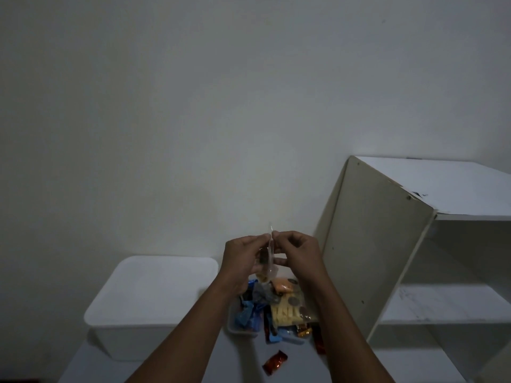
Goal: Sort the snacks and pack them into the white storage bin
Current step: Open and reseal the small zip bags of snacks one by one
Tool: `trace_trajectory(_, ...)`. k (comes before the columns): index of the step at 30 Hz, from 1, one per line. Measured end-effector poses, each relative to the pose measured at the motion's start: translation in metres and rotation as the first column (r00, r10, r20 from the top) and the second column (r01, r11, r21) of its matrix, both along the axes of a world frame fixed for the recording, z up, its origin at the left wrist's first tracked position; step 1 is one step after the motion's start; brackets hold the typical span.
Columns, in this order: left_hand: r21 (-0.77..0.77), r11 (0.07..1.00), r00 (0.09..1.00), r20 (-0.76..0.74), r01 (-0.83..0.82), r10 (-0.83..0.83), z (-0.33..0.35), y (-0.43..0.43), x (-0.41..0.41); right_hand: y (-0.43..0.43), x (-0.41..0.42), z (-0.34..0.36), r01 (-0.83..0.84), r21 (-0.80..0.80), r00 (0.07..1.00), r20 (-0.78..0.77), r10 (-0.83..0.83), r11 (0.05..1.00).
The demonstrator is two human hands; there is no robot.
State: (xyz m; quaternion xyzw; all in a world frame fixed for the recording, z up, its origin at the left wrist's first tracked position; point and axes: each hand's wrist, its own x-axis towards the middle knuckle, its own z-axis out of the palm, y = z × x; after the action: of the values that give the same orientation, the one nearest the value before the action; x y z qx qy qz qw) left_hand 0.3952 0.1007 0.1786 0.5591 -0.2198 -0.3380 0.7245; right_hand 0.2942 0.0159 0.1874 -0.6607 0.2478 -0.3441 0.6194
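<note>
At the lower middle, the left hand (244, 259) and right hand (297, 254) pinch a clear bag (269, 261) (probably to sort it) above the snacks (279, 308).

Looks like a plain room in a home, dimly lit. Bare white wall (221, 106), white open shelving unit (414, 244) on the right, lidded white storage bin (149, 294), loose wrapped snacks (276, 308) on a white surface.

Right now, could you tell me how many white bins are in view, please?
2: a lidded white bin at left, and a smaller open bin of snacks beneath the hands. None seems hidden.
</note>
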Motion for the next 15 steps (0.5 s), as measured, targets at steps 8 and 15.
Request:
trace_trajectory(8,0.048,0.999,0.991,0.132,0.003,-0.010,-0.004,0.001,0.004,-0.008,0.004,-0.003,0.000,-0.058,0.994,-0.110,-0.006,0.998)
trace_trajectory(15,0.071,0.997,0.990,0.140,-0.029,0.019,-0.009,-0.003,0.009,-0.010,0.015,-0.009,0.054,-0.159,0.989,-0.130,-0.075,0.986)
